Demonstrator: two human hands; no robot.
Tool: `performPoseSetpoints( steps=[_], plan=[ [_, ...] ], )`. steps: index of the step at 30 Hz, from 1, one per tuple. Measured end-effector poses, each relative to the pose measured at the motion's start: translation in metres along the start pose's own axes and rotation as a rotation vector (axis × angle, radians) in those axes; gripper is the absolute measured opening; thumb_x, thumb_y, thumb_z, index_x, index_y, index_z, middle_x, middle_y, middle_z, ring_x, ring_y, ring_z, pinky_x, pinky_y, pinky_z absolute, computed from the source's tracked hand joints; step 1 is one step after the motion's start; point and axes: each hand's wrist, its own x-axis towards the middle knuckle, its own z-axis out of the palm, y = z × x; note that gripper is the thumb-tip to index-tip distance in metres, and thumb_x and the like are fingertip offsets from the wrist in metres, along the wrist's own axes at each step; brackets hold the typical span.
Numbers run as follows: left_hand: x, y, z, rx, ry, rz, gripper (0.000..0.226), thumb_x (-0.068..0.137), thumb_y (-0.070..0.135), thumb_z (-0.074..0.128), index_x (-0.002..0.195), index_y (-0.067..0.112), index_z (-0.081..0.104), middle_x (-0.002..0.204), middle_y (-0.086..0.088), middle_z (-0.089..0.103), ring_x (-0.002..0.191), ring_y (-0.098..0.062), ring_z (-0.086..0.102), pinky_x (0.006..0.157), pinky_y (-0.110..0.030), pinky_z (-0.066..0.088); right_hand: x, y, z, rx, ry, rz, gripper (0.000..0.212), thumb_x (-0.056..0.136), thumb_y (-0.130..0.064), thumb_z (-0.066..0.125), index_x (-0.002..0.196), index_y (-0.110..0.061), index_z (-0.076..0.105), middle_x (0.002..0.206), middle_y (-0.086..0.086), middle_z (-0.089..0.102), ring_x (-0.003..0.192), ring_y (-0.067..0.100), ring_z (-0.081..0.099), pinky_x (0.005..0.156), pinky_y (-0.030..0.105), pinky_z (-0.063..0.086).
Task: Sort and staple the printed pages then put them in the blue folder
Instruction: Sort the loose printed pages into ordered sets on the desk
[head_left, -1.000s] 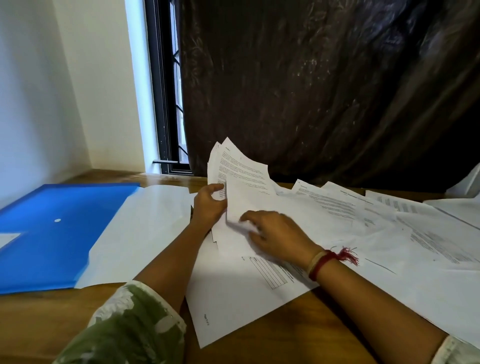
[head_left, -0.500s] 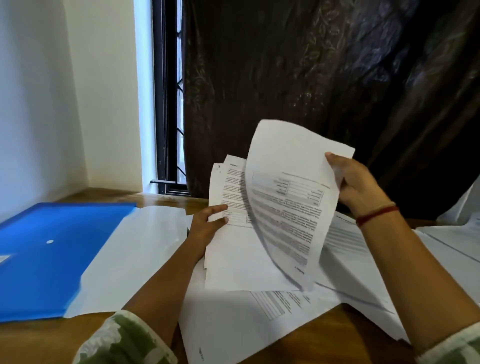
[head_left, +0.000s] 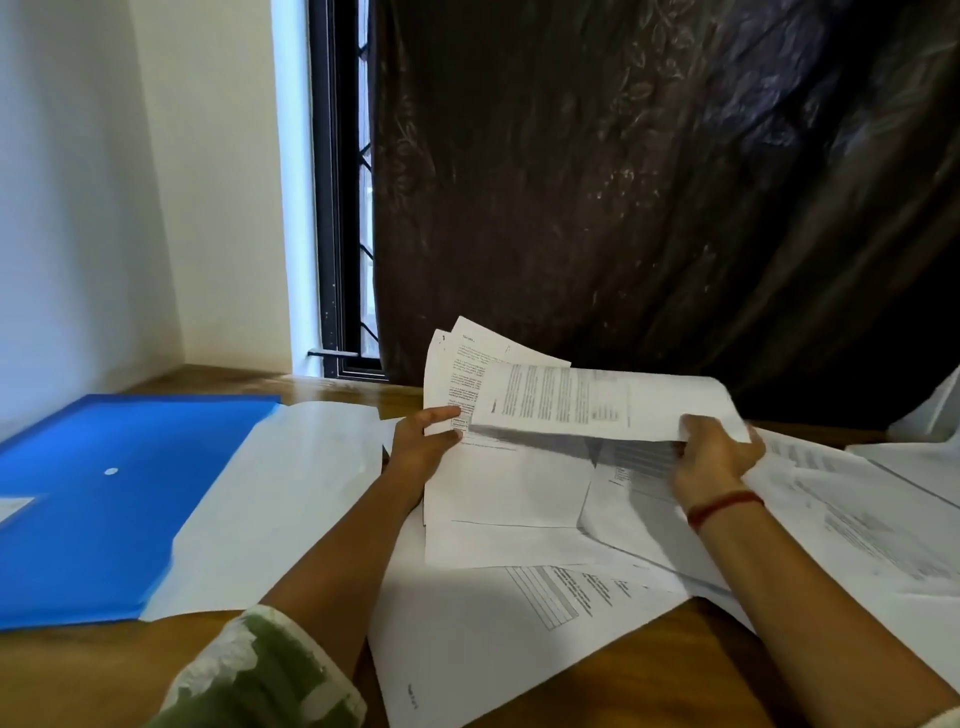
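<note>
Head view: the left hand grips a small stack of printed pages at its left edge, thumb on top. The right hand pinches a single printed sheet by its right end and holds it nearly level, just above that stack. More loose pages lie spread beneath and to the right of the right hand. The blue folder lies flat on the wooden table, well left of the left hand, a blank white sheet between them.

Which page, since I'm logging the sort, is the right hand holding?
The printed page that the right hand pinches by its edge, raised crosswise over the stack in the left hand; other sheets lie on the desk.
</note>
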Motion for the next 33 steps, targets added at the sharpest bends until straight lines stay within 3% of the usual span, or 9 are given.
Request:
performPoseSetpoints(
  steps=[4,8,13,15,17,20,23,28,33],
  plan=[
    [-0.005,0.003,0.001,-0.023,0.027,-0.002,0.035,0.086,0.018,0.072,0.119,0.013,0.063,0.128,-0.007,0.062,0.108,-0.023,0.062,0.094,-0.037,0.051,-0.021,0.012,-0.027,-0.476,-0.289,-0.295,0.077,0.082,0.0,0.071,0.14,-0.029,0.031,0.124,-0.001,0.047,0.108,0.016,0.052,0.087,0.03,0.051],
    [-0.011,0.007,0.0,-0.021,0.056,0.014,0.042,0.09,0.021,0.067,0.128,0.012,0.054,0.125,-0.006,0.061,0.109,-0.023,0.06,0.092,-0.037,0.051,-0.042,0.009,-0.052,-0.727,-0.688,-0.334,0.008,0.088,-0.018,0.067,0.095,-0.018,0.069,0.107,-0.001,0.066,0.105,0.023,0.062,0.073,0.027,0.058],
    [-0.011,0.01,0.001,-0.064,0.085,-0.031,0.014,0.098,0.027,0.055,0.108,0.017,0.058,0.113,-0.009,0.064,0.109,-0.03,0.061,0.096,-0.045,0.051,-0.084,-0.008,-0.071,-1.174,-1.032,-0.264,0.063,0.076,-0.079,0.049,0.086,-0.022,0.073,0.089,-0.009,0.07,0.088,0.009,0.065,0.085,0.034,0.05],
    [-0.01,0.01,0.001,-0.178,0.091,-0.122,0.032,0.099,0.043,0.044,0.103,0.016,0.06,0.113,-0.012,0.065,0.109,-0.033,0.062,0.099,-0.049,0.048,-0.106,-0.008,-0.075,-1.254,-1.183,-0.185,0.077,0.073,-0.084,0.044,0.088,-0.012,0.064,0.082,-0.004,0.064,0.081,0.01,0.062,0.082,0.034,0.047],
    [-0.012,0.011,0.001,-0.246,0.042,-0.146,0.059,0.094,0.064,0.033,0.121,0.018,0.059,0.129,-0.009,0.06,0.12,-0.031,0.057,0.106,-0.052,0.042,-0.124,-0.005,-0.074,-1.391,-1.309,-0.095,0.065,0.085,-0.071,0.043,0.114,-0.016,0.061,0.108,-0.006,0.064,0.103,0.011,0.059,0.089,0.029,0.046],
    [-0.018,0.016,-0.001,-0.194,-0.008,-0.109,0.066,0.087,0.067,0.042,0.134,0.02,0.05,0.135,0.0,0.053,0.12,-0.019,0.054,0.106,-0.045,0.042,-0.137,0.005,-0.062,-1.398,-1.356,-0.087,0.064,0.088,-0.061,0.045,0.136,-0.019,0.047,0.126,-0.016,0.051,0.117,0.008,0.051,0.094,0.018,0.042],
    [-0.019,0.015,0.001,-0.081,-0.018,-0.052,0.03,0.091,0.016,0.064,0.121,0.012,0.059,0.127,-0.01,0.063,0.098,-0.023,0.065,0.08,-0.035,0.056,-0.131,0.015,-0.054,-1.345,-1.379,-0.131,0.071,0.084,-0.066,0.05,0.144,-0.029,0.038,0.134,-0.013,0.053,0.115,0.006,0.053,0.103,0.027,0.041],
    [-0.016,0.012,0.0,-0.159,0.046,-0.047,0.03,0.09,-0.005,0.057,0.111,0.016,0.058,0.121,-0.007,0.061,0.099,-0.023,0.059,0.085,-0.039,0.051,-0.099,0.001,-0.063,-1.406,-1.216,-0.374,0.095,0.073,-0.059,0.068,0.148,-0.044,0.011,0.11,-0.016,0.057,0.088,0.003,0.058,0.076,0.016,0.046],
    [-0.012,0.012,-0.001,-0.188,0.059,-0.068,0.033,0.091,-0.004,0.053,0.095,0.028,0.053,0.115,-0.004,0.061,0.097,-0.025,0.06,0.094,-0.047,0.05,-0.055,-0.018,-0.082,-1.678,-0.924,-0.355,0.123,0.058,-0.074,0.069,0.149,-0.041,-0.007,0.151,-0.005,0.036,0.132,0.024,0.044,0.107,0.042,0.041]
  ],
)
